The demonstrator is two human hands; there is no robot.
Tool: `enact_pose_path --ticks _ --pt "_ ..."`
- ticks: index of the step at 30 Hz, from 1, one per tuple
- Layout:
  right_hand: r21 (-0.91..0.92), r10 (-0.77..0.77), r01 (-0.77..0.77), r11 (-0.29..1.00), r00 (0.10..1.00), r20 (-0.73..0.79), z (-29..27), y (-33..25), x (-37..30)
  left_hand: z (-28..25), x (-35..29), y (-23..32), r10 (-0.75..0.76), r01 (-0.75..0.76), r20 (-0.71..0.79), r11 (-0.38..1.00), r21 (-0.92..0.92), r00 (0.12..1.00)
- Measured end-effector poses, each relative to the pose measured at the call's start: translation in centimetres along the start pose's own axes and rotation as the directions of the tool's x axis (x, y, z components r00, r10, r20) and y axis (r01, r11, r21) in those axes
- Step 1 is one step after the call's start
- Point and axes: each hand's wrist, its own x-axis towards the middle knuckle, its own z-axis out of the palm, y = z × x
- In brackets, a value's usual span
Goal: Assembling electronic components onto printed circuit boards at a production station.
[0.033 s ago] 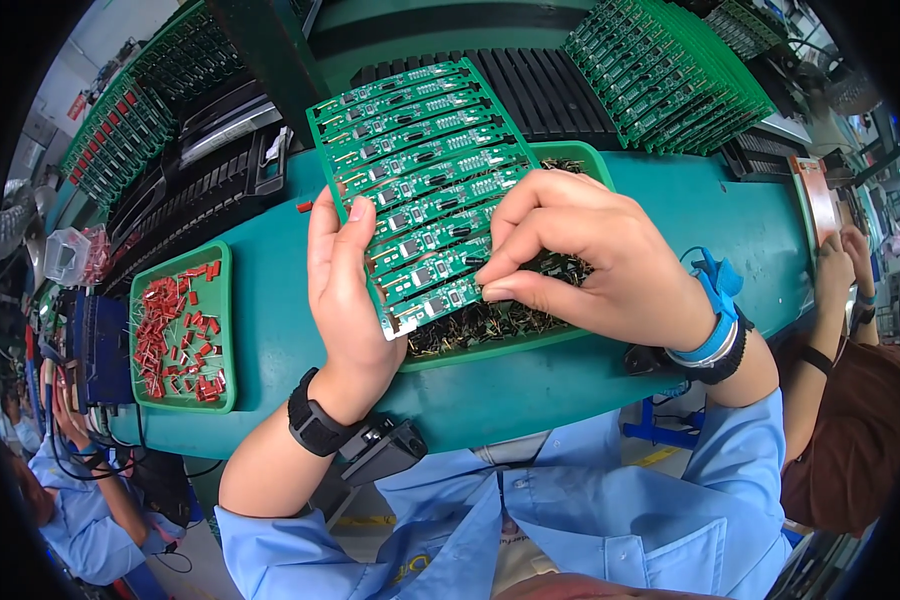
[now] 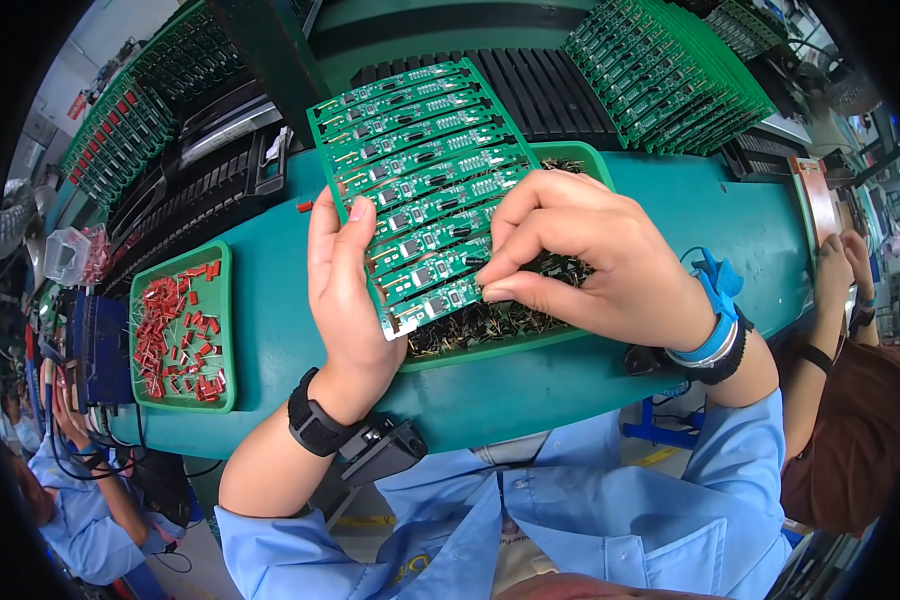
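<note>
My left hand (image 2: 345, 265) grips a green circuit board panel (image 2: 420, 185) by its left edge, thumb on top. The panel is tilted and split into several long strips, many bearing small black parts. Over its near right corner my right hand (image 2: 580, 245) is closed in a pinch, thumb and forefinger together against the nearest strips. Whatever sits between those fingertips is too small and hidden to name. Beneath the panel lies a green tray (image 2: 598, 165) of small dark components with wire leads (image 2: 490, 335), partly covered by the board and my right hand.
At the left, a green tray (image 2: 228, 340) holds red components with leads. Black racks (image 2: 540, 90) stand behind; upright green boards (image 2: 670, 80) fill one at the far right, and more boards (image 2: 120, 125) stand far left. Co-workers' arms (image 2: 830, 290) show at both sides.
</note>
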Motion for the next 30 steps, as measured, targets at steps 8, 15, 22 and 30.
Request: enact_pose_path --ticks 8,15,22,30 --pt "-0.066 0.002 -0.002 0.998 1.0 -0.003 -0.1 -0.2 -0.1 0.0 -0.1 -0.1 0.009 -0.009 0.005 1.0 -0.014 1.0" --pt "-0.131 -0.082 0.085 0.988 0.996 0.029 -0.2 -0.1 -0.1 -0.1 -0.2 -0.1 -0.002 0.003 0.023 0.999 -0.034 1.0" --pt "-0.54 -0.381 0.402 0.74 0.911 0.155 -0.8 -0.5 -0.2 -0.4 -0.1 0.1 -0.066 0.066 -0.046 0.998 -0.004 0.997" --pt "-0.327 -0.392 0.335 0.884 0.912 -0.123 -2.8 0.3 0.2 0.9 0.6 3.2 -0.172 0.135 0.129 0.957 0.256 0.977"
